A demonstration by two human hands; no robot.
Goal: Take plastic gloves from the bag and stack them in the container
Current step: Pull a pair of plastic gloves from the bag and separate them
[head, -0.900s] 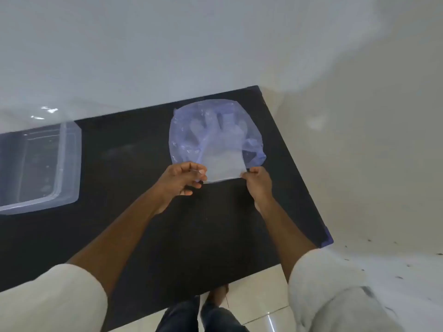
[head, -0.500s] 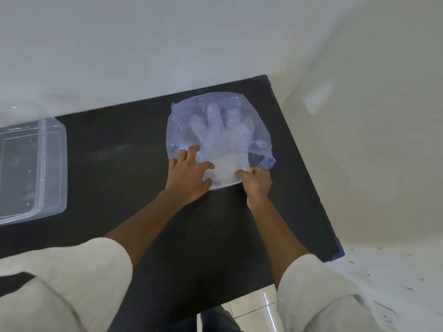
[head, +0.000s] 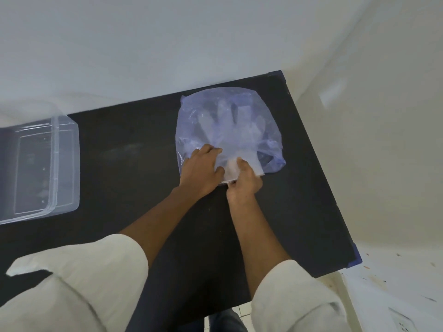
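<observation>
Clear plastic gloves (head: 227, 137) lie flat inside the bluish bag (head: 271, 130) near the far right corner of my black table (head: 134, 152). My left hand (head: 201, 171) presses palm-down on the bag's near edge, fingers spread, gripping nothing. My right hand (head: 244, 180) pinches the glove cuffs at the bag's mouth between thumb and fingers. Well off to the left sits the transparent container (head: 64, 164).

Both my arms wear loose cream-white sleeves, pushed up to about the elbow so my forearms are bare. The left sleeve (head: 79, 283) bunches in wide soft folds; the right sleeve (head: 297, 300) ends in a thick rolled cuff. My hands are bare, no rings or watch showing.
</observation>
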